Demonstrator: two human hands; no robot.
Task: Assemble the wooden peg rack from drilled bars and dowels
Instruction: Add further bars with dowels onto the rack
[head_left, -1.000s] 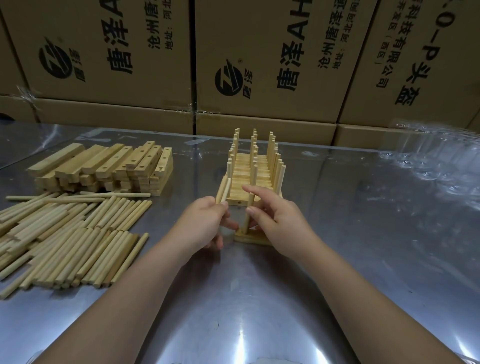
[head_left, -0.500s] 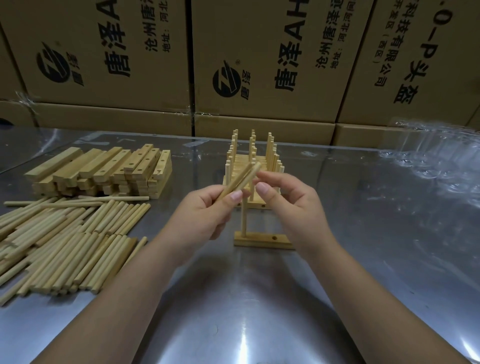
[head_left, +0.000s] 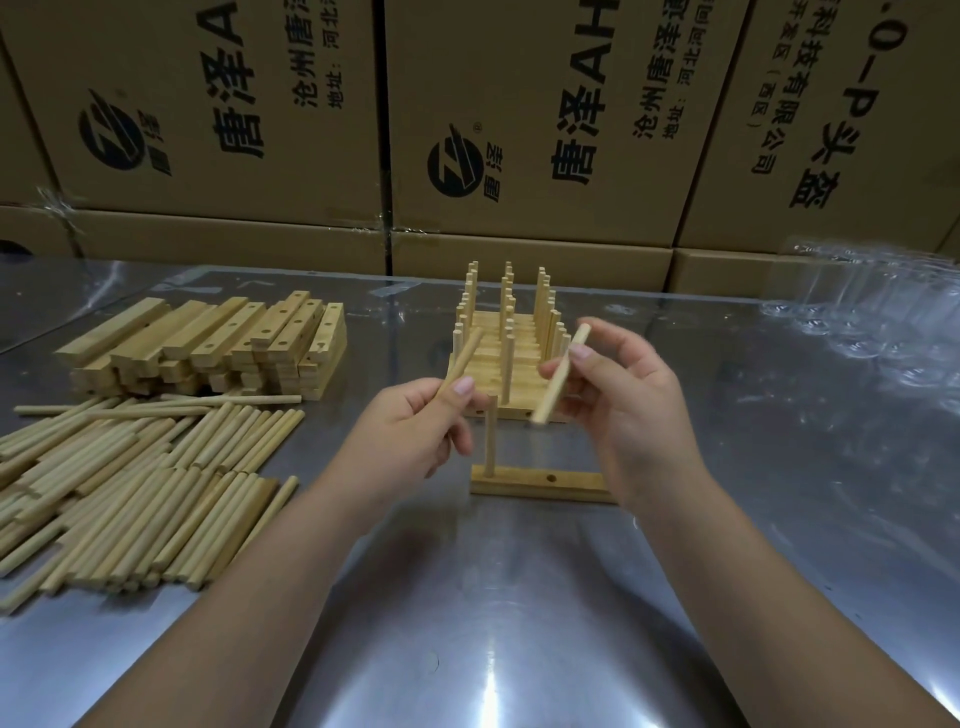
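Light: moderate, warm, from overhead. The steel table (head_left: 519, 597) throws back a bright vertical streak at bottom centre. Scattered specular patches sit at its right side, where the clear plastic film (head_left: 872, 322) lies. Shadows under both forearms are soft and diffuse. Motion blur on the right dowel (head_left: 561, 374) and on the right hand (head_left: 634, 410); left hand (head_left: 410, 431) and left dowel (head_left: 462, 358) sharper. Print on the cartons (head_left: 519, 130) is legible. Wide-angle bowing: carton edges lean and curve toward the frame borders.
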